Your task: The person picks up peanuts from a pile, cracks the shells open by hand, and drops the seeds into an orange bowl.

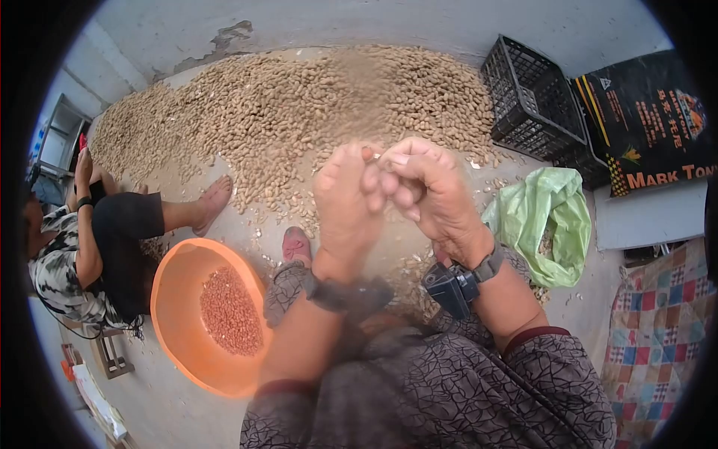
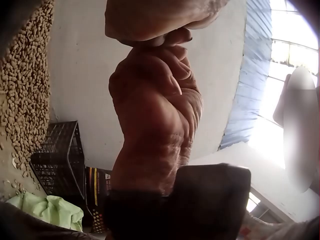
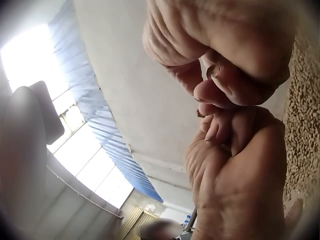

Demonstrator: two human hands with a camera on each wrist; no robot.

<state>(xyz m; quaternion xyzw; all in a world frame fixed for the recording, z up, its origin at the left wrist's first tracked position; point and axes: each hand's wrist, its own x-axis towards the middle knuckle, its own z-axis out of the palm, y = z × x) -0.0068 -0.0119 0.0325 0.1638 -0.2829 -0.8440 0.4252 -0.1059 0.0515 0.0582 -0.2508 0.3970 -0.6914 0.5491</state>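
Note:
My left hand [image 1: 345, 198] and right hand [image 1: 434, 187] meet in front of my body, above the floor, with curled fingertips together. A small reddish peanut kernel [image 1: 366, 153] shows at the top of the left hand's fingers. Most of what the fingers pinch is hidden behind them. The right thumb bends over toward its own fingertips. Both wrist views show the hands from below, with the left hand [image 3: 240, 170] and right hand [image 2: 155, 100] touching at the fingers. Beyond them a broad heap of unshelled peanuts [image 1: 284, 112] lies along the wall.
An orange basin [image 1: 168, 329] with red peanut kernels [image 1: 230, 310] stands at left, near a seated person [image 1: 90, 239]. At right are a green sack [image 1: 550, 194], black crates [image 1: 535, 97], a dark printed bag [image 1: 651, 120] and patchwork cloth [image 1: 662, 337]. Shell bits litter the floor.

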